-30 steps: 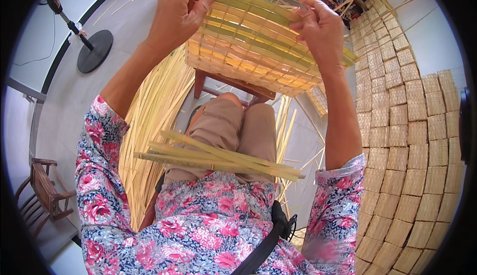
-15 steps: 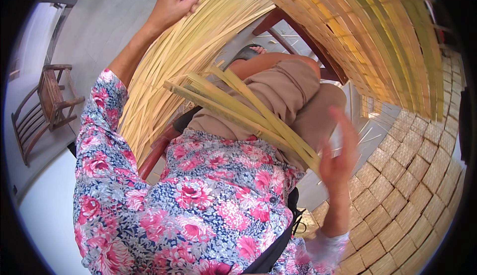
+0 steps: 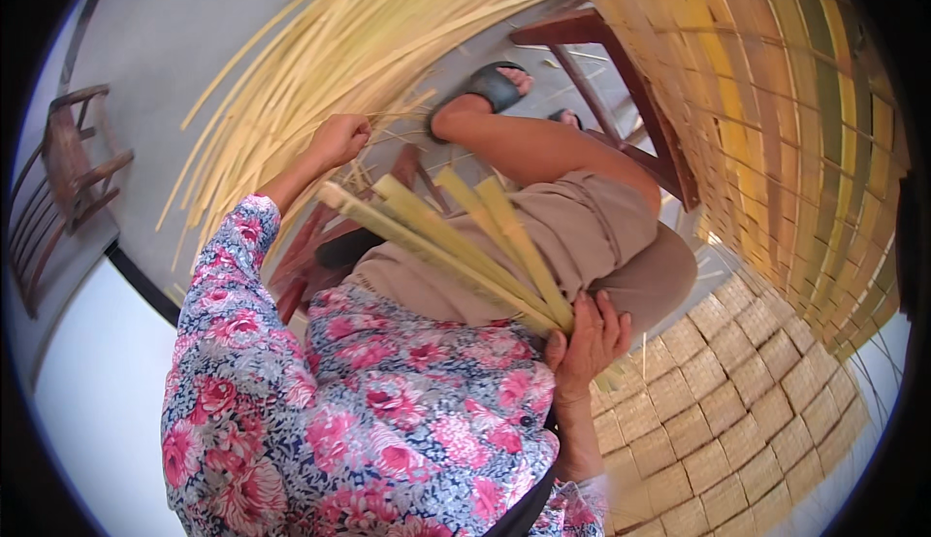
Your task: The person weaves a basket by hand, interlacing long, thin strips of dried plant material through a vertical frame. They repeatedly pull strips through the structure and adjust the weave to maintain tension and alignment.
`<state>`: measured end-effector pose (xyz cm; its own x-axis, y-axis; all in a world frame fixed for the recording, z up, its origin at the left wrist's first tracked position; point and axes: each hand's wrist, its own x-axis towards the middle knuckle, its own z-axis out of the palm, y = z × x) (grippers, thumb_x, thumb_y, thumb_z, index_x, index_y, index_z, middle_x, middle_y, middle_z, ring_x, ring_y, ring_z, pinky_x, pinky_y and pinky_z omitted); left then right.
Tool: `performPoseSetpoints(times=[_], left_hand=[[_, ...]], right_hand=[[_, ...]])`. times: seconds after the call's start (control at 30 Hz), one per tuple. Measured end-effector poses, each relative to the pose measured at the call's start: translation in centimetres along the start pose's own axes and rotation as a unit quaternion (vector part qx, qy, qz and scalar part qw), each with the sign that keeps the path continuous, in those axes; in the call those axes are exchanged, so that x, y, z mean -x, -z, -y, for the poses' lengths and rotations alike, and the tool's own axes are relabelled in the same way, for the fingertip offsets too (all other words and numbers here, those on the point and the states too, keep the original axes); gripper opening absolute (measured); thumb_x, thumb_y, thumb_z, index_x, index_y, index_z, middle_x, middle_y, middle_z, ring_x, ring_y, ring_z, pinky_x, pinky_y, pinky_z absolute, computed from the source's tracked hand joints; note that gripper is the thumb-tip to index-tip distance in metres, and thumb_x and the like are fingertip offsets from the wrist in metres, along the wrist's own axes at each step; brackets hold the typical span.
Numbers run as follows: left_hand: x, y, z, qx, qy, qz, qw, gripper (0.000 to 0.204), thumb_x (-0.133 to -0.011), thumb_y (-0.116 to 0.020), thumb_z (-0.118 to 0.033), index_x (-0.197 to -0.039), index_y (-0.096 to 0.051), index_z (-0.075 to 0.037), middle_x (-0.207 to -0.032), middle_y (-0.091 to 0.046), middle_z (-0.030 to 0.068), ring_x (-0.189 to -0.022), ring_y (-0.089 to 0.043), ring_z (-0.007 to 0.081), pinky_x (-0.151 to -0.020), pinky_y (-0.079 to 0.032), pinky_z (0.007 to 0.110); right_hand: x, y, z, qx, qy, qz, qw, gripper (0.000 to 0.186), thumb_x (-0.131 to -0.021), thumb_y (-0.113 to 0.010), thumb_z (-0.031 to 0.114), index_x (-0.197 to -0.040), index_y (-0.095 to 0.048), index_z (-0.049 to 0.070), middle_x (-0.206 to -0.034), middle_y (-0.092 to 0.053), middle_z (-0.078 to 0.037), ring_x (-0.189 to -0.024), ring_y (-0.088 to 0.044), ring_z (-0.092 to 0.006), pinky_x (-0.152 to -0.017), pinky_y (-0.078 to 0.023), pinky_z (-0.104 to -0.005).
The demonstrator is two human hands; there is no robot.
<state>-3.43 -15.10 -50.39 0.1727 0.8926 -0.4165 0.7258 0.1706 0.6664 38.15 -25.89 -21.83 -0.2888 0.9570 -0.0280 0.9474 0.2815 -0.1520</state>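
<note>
My left hand reaches down to the left into a long pile of pale bamboo strips on the floor, with its fingers pinched on a few thin strips. My right hand grips the near end of a bundle of wide yellow-green strips that lies across my lap. A partly woven mat of yellow, green and tan strips stands tilted at the upper right, and neither hand touches it.
A low wooden stool stands under the woven mat, beside my sandalled foot. A stack of finished woven mats covers the floor at the lower right. A wooden chair stands at the far left.
Both hands have left the woven mat. My view has swung down and left. The left hand went into the strip pile and the right hand dropped onto the bundle on my lap.
</note>
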Motion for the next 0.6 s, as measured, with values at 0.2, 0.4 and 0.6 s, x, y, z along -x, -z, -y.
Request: performPoseSetpoints(times=[0.2, 0.4, 0.6], left_hand=[[-6.5, -1.7, -5.8, 0.001, -0.115, -0.016, 0.993, 0.012, -0.084, -0.062, -0.013, -0.09, -0.068, -0.005, -0.089, -0.069, 0.0197, -0.085, -0.066, 0.0392, -0.075, -0.053, 0.046], [-11.6, -0.1, -8.7, -0.029, -0.179, 0.044, 0.982, 0.014, -0.085, -0.065, -0.013, -0.095, -0.069, -0.004, -0.09, -0.07, 0.019, -0.086, -0.068, 0.0375, -0.075, -0.053, 0.045], [-13.6, 1.0, -10.7, -0.116, -0.234, 0.103, 0.96, 0.018, -0.087, -0.065, -0.01, -0.102, -0.07, -0.001, -0.097, -0.071, 0.0179, -0.087, -0.069, 0.0348, -0.077, -0.055, 0.042]], right_hand=[[0.1, 1.5, 0.7, -0.026, -0.03, 0.006, 0.999, 0.045, -0.1, -0.047, 0.035, -0.13, -0.062, 0.004, -0.119, -0.069, -0.01, -0.121, -0.057, -0.0294, -0.114, -0.023, -0.0464], [0.9, 2.4, 1.0, -0.052, -0.065, -0.011, 0.996, 0.041, -0.092, -0.058, 0.027, -0.127, -0.063, 0.006, -0.117, -0.069, -0.008, -0.118, -0.059, -0.0253, -0.112, -0.026, -0.0438], [4.1, 0.5, 2.7, -0.076, -0.115, -0.025, 0.99, 0.039, -0.092, -0.059, 0.028, -0.125, -0.066, 0.008, -0.117, -0.069, -0.006, -0.116, -0.06, -0.0235, -0.111, -0.027, -0.0434]])
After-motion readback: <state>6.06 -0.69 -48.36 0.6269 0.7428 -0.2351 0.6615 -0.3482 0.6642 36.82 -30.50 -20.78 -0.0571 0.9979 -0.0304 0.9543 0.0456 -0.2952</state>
